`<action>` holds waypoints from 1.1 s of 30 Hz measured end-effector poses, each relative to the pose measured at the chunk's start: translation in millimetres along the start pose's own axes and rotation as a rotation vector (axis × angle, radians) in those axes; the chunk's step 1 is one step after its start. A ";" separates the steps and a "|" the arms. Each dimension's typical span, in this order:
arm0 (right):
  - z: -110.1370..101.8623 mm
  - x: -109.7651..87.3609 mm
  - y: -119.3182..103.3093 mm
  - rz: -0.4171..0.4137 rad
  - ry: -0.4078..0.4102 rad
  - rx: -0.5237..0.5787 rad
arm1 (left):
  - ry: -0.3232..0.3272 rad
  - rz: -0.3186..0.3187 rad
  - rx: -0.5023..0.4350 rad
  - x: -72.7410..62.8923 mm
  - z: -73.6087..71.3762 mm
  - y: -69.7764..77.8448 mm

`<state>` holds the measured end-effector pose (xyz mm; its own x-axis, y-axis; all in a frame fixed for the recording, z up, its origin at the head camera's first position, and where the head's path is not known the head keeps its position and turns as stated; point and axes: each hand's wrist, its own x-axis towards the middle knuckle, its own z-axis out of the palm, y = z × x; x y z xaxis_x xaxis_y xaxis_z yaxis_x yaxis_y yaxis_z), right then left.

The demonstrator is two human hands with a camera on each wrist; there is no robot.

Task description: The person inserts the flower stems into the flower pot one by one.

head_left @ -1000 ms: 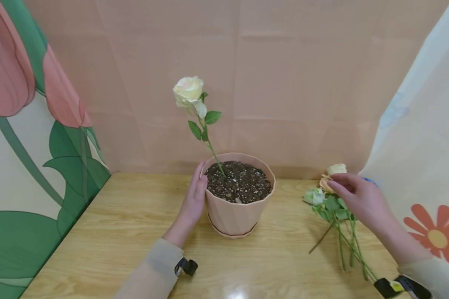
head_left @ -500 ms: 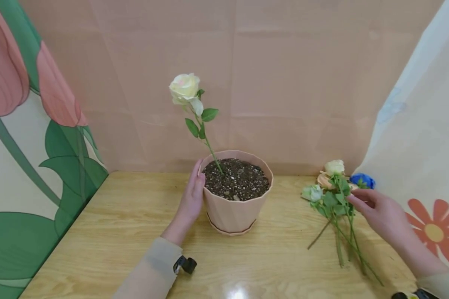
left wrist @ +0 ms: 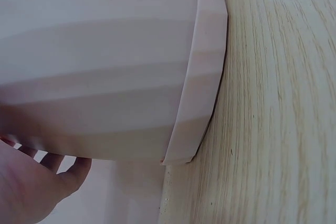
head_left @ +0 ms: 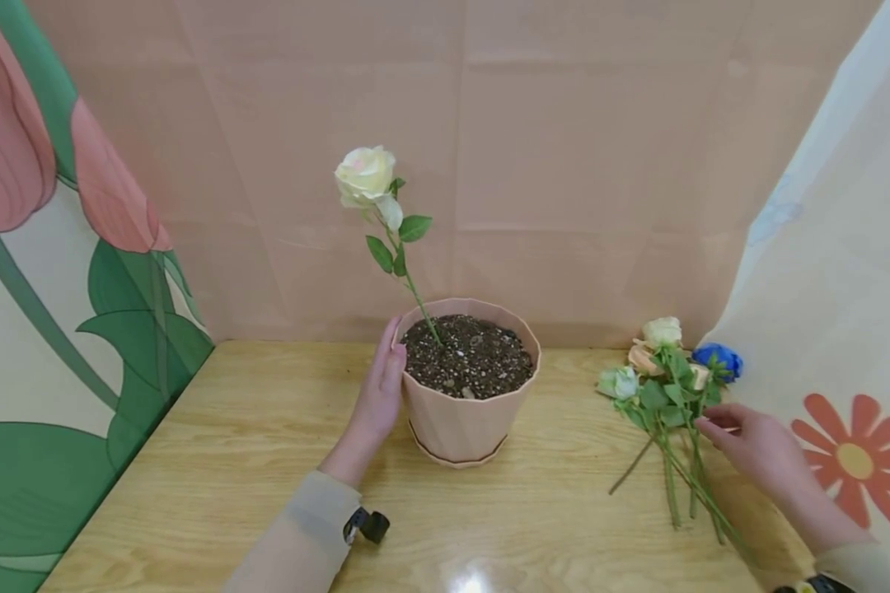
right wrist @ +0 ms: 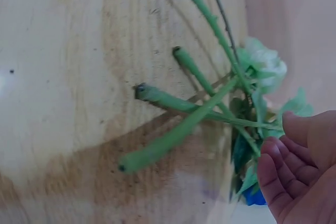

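Note:
My left hand (head_left: 381,383) rests against the left side of a pink faceted flowerpot (head_left: 463,428), its fingertips (left wrist: 79,169) on the wall in the left wrist view. Dark potting soil (head_left: 482,354) fills the pot, and a single cream rose (head_left: 367,177) stands in it, leaning left. On the right, my right hand (head_left: 760,445) has its thumb and fingertips right at the green stems (right wrist: 210,114) of a pile of artificial roses. I cannot tell whether it pinches one. White (head_left: 662,331), peach (head_left: 643,359), pale green (head_left: 619,383) and blue (head_left: 718,361) blooms lie there.
The pot sits in a matching saucer (head_left: 460,459) on a wood-grain table (head_left: 282,428). A plain pink backdrop (head_left: 564,165) hangs behind the table. Printed flower panels (head_left: 129,329) border it at left and right.
My right hand has drawn back from the blooms toward the stems, uncovering the blue flower. The view shifted slightly at first. My left hand and the pot keep their places.

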<state>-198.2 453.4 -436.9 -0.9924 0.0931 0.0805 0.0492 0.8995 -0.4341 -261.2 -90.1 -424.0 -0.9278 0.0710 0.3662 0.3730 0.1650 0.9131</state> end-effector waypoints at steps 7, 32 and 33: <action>9.3 3.6 4.1 0.023 -0.036 -0.009 | 0.001 0.005 -0.007 0.4 0.1 -2.2; 20.1 10.9 8.3 0.133 -0.081 0.079 | -0.003 -0.005 -0.010 0.1 -0.3 -6.5; 19.5 10.0 8.4 0.140 -0.088 0.096 | -0.002 -0.006 -0.009 0.2 -0.3 -6.5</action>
<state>-209.9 453.6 -457.2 -0.9829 0.1730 -0.0634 0.1806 0.8353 -0.5193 -263.8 -91.4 -429.8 -0.9300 0.0715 0.3606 0.3675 0.1563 0.9168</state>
